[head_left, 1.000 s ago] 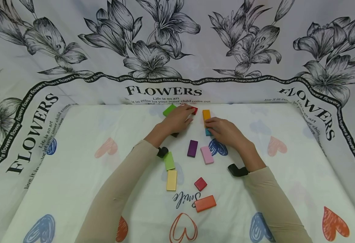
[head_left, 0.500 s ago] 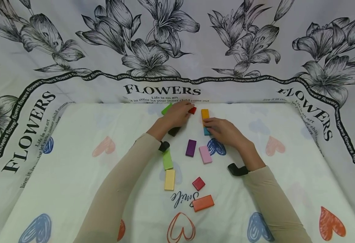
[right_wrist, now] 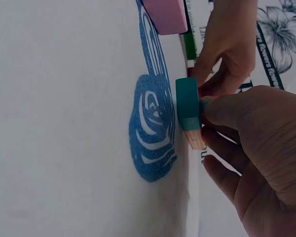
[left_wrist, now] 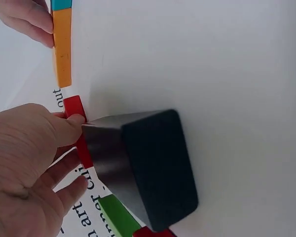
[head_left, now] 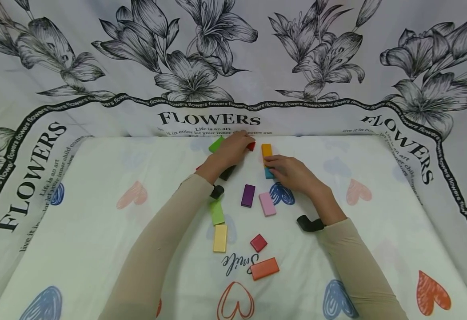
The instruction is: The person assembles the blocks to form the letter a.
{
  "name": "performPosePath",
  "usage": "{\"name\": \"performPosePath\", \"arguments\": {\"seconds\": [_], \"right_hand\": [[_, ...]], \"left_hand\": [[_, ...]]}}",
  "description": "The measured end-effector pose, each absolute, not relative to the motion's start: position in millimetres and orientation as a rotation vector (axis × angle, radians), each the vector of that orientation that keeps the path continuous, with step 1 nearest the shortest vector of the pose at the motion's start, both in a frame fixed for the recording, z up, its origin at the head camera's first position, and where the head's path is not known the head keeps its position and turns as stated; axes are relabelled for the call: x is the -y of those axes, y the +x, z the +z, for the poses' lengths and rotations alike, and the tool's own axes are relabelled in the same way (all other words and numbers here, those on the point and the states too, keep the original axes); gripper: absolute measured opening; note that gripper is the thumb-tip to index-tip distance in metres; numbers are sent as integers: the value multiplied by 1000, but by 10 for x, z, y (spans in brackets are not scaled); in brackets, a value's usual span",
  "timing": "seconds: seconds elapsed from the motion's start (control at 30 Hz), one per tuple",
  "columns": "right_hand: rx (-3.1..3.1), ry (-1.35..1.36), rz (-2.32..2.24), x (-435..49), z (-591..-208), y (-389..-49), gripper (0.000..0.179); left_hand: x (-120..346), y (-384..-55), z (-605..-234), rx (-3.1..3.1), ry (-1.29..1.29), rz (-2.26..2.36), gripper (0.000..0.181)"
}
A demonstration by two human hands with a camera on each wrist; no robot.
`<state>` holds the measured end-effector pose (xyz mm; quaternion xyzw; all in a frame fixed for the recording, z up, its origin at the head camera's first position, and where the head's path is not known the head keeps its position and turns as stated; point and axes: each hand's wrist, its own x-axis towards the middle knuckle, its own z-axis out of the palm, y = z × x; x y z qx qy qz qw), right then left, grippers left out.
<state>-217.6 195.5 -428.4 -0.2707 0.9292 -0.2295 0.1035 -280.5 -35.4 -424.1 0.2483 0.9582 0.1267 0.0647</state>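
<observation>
left hand (head_left: 231, 151), upper centre of the head frame: thumb and fingers clamped on opposite sides of a red block (left_wrist: 72, 106), which sits at the left of the left wrist frame. right hand (head_left: 292, 171), right of upper centre: fingertips bent against an orange block (head_left: 266, 150) and a teal block (head_left: 269, 174), these set end to end, orange uppermost; cannot tell whether the fingers pinch them or merely touch. green block (head_left: 216, 145), beside the left hand on its upper left, partly covered. dark block (head_left: 227, 173), at the lower edge of the same hand, large in the left wrist frame. frame centre: purple block (head_left: 248, 196); pink block (head_left: 267, 204) near it, apart, to the lower right. left of centre: lime block (head_left: 217, 212); yellow block (head_left: 220, 238) just below. lower centre: crimson block (head_left: 258, 243), turned cornerwise; coral block (head_left: 264, 269) near, below it, slightly tilted. ground: white cloth (head_left: 77, 244), printed with hearts (head_left: 433, 293). upper frame: flowered fabric (head_left: 205, 58), black on white. arms: beige sleeves (head_left: 149, 249).
</observation>
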Motion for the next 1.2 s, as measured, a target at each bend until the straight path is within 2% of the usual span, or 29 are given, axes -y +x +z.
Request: {"name": "performPosePath", "arguments": {"seconds": [1.2], "right_hand": [[-2742,-814,-666,-1951,-4294,-2178,40]], "left_hand": [[144,-2765,-4141,-2882,692,381,38]]}}
